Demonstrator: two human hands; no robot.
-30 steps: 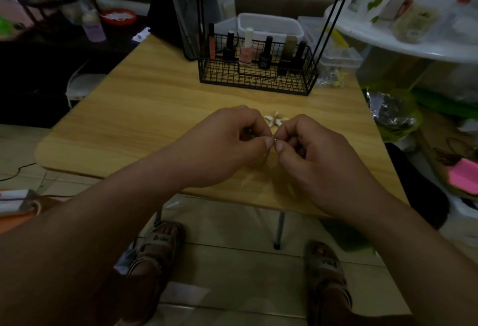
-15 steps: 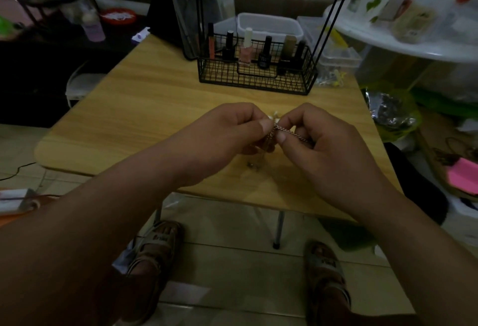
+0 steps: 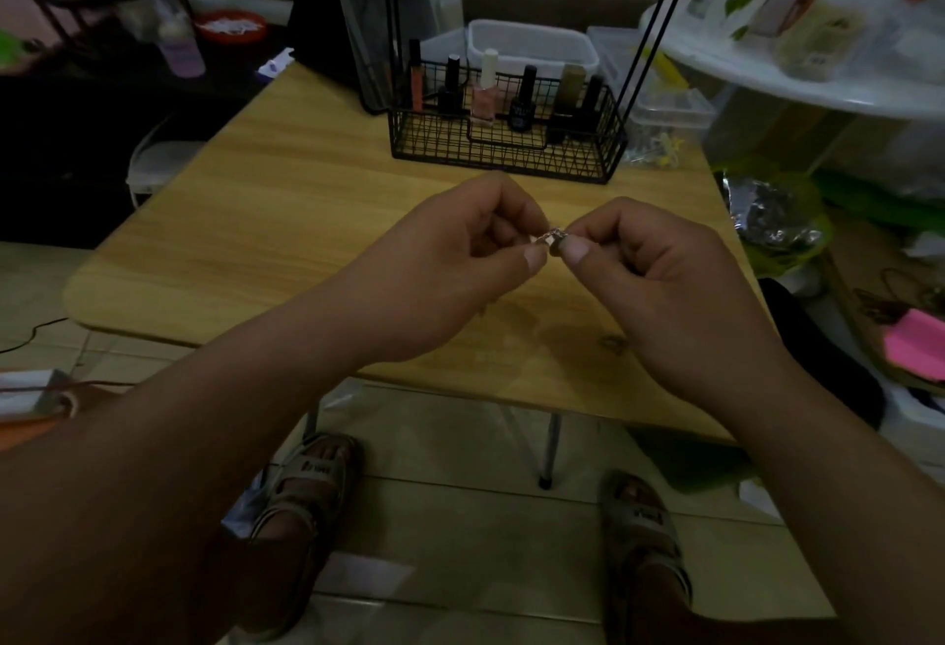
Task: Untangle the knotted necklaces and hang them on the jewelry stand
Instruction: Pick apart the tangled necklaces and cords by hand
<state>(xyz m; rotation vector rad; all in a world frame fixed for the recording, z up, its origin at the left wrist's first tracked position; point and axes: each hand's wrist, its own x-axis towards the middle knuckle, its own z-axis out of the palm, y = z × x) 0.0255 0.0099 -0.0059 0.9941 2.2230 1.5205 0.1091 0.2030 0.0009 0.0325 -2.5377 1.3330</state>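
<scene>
A thin metal necklace chain (image 3: 555,235) is bunched between my two hands, held above the wooden table (image 3: 286,214). My left hand (image 3: 450,271) pinches one side of it between thumb and forefinger. My right hand (image 3: 659,276) pinches the other side the same way, fingertips almost touching. Most of the chain is hidden inside my fingers. A small loop of chain (image 3: 611,342) lies on the table under my right hand. The jewelry stand's thin black rods (image 3: 649,30) rise behind the wire basket; its top is out of view.
A black wire basket (image 3: 506,153) with several nail polish bottles stands at the table's far side, clear plastic boxes (image 3: 532,46) behind it. A white round shelf (image 3: 797,76) with clutter sits at the right. My sandalled feet are on the tiled floor below.
Both hands have risen off the table with the chain and drawn it tighter between the fingertips. The white flower-shaped piece near my hands is no longer visible.
</scene>
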